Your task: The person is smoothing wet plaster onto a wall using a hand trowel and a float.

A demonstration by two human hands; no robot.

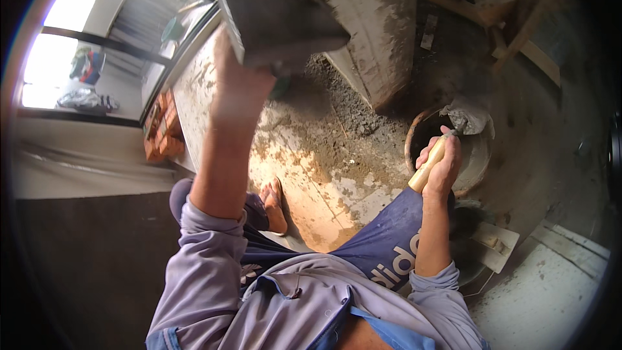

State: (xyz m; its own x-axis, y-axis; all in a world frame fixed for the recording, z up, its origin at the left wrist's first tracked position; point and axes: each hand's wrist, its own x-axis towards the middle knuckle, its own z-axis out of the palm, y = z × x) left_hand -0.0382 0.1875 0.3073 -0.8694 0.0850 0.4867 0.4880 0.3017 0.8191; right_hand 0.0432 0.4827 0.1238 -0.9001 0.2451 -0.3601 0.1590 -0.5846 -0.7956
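Observation:
My right hand is wrapped around the pale wooden handle of a trowel. Wet grey mortar covers its blade, over the mouth of a round bucket with a smeared rim. Raised at the far left, my left hand is blurred and grips a dark, flat slab with a thin pale edge. Its fingers are mostly hidden by the slab. Below and beyond lies loose grey mortar on the splattered floor.
A mortar-stained board-like block stands ahead. Wooden pieces lie at the far right, and orange bricks are stacked by the window. A float-like flat tool rests at the near right. My sandalled foot is on the floor.

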